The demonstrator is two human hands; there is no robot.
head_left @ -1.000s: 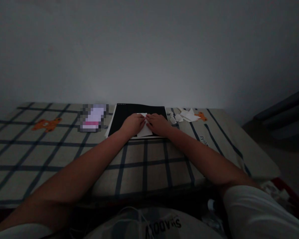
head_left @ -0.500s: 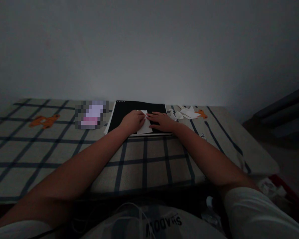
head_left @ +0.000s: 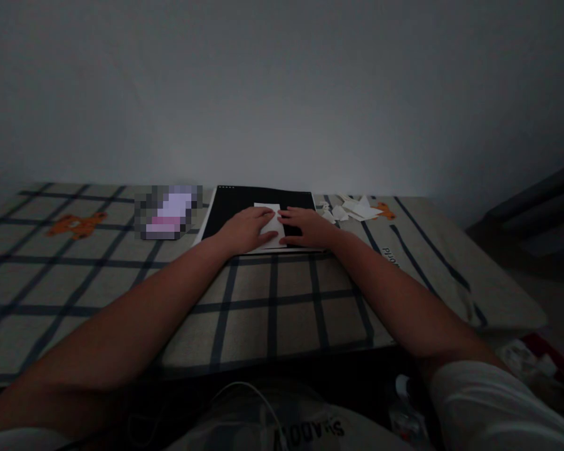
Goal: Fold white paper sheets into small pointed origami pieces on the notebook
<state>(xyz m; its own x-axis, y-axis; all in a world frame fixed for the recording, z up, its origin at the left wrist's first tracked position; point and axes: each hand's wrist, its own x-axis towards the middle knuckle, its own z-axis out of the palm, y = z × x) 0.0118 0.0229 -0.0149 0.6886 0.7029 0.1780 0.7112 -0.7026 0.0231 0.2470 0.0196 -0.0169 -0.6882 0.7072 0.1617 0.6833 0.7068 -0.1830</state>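
Note:
A small white paper (head_left: 273,241) lies flat on a black sheet or board (head_left: 237,199) with pale pages under its edge. My left hand (head_left: 249,230) rests over the paper's left side, thumb apart from the fingers. From the right, my right hand (head_left: 308,227) touches the paper's right edge, its fingers spread and thumb apart. Both hands lie palm down, and neither grips anything. Torn white paper scraps (head_left: 357,208) sit just right of the black board.
The board lies on a checked tablecloth (head_left: 254,282) against a grey wall (head_left: 272,94). A blurred purple and pink object (head_left: 172,210) is at the left. Orange bear prints mark the cloth. A clear bottle (head_left: 407,410) stands below the table's front edge.
My left hand has slid slightly left and its thumb has opened away from the fingers, showing more of the paper's top. The view has shifted slightly.

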